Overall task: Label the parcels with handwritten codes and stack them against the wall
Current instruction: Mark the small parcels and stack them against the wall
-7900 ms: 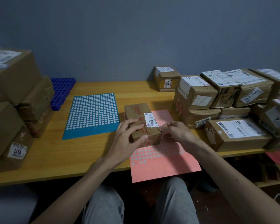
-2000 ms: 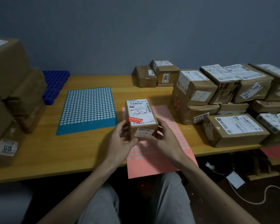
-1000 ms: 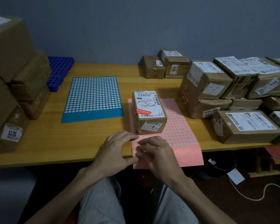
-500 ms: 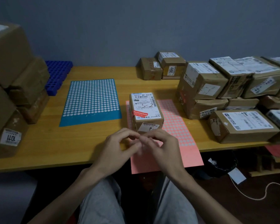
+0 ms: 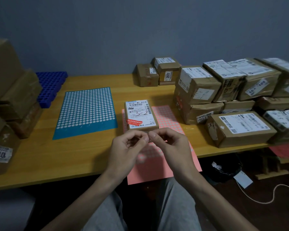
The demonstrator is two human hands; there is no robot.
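A small brown parcel [image 5: 140, 114] lies flat on a pink sticker sheet [image 5: 167, 117] at mid-table. Its white shipping label carries a handwritten "3-2". Just in front of the parcel, my left hand [image 5: 125, 152] and my right hand [image 5: 172, 147] hover above the sheet with fingers curled. Their thumbs and forefingers meet and pinch a tiny sticker that is barely visible between them. Neither hand touches the parcel.
A blue sticker sheet [image 5: 87, 110] lies left of the parcel, with a blue holed rack [image 5: 50, 84] behind it. Stacked boxes [image 5: 15, 97] stand at the left and several parcels [image 5: 240, 127] at the right. Two small boxes [image 5: 147, 75] sit against the wall on the wooden table [image 5: 57, 155].
A second ago both hands pressed on the near part of the pink sheet. They have since lifted and brought their fingertips together in front of the parcel.
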